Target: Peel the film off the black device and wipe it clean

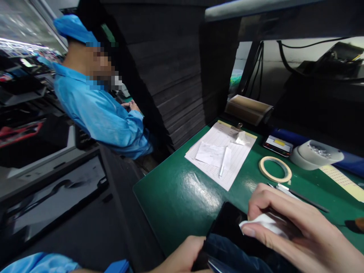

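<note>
At the bottom of the head view, a flat, glossy black panel (228, 220) is held over the green table, tilted. Its near part runs out of the frame and shows dark bluish reflections. My left hand (186, 254) grips the panel's left edge, the fingers partly hidden beneath and behind it. A crumpled white wipe (269, 223) is pinched between the thumb and fingers of my right hand (295, 223), and the wipe lies at or just above the panel's surface. Which of these I cannot tell.
The green table (170, 201) holds a clipboard with papers (210, 159), a white pen (224, 162), a tape roll (275, 169), a phone-like device (278, 145), a white cup (307, 156) and thin tools (304, 199). A co-worker in blue (99, 106) stands left, beside stacked black trays (170, 76).
</note>
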`<state>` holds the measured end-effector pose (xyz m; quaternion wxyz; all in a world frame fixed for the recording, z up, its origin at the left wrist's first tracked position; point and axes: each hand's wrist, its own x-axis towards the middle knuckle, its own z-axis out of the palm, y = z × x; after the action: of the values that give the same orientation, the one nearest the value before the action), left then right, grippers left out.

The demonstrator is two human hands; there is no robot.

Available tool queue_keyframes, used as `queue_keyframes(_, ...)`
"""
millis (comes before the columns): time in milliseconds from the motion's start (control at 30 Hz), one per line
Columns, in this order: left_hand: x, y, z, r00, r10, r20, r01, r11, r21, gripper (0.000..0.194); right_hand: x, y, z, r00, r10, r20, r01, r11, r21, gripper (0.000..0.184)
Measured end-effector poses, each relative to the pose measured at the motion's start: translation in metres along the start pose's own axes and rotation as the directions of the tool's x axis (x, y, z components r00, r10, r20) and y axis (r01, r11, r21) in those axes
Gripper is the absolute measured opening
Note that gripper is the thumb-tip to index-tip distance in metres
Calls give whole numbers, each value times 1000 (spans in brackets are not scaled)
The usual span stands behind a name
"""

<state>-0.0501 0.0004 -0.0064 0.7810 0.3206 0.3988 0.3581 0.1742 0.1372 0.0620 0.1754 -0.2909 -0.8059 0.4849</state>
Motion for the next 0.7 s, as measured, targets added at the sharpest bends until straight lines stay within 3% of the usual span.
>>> queue_keyframes(267,6,-13,0,999,-7,54,2,994,105,49,4,-9,7,998,63,21,-64,994,87,30)
queue_keyframes(467,10,-22,-6,996,-17,83,1,982,190,41,11,-22,-2,990,61,-129,-32,976,214,43)
queue_keyframes(700,-2,0,-1,995,-52,90,39,990,137,51,6,-14,-16,994,99,42,-106,975,195,34)
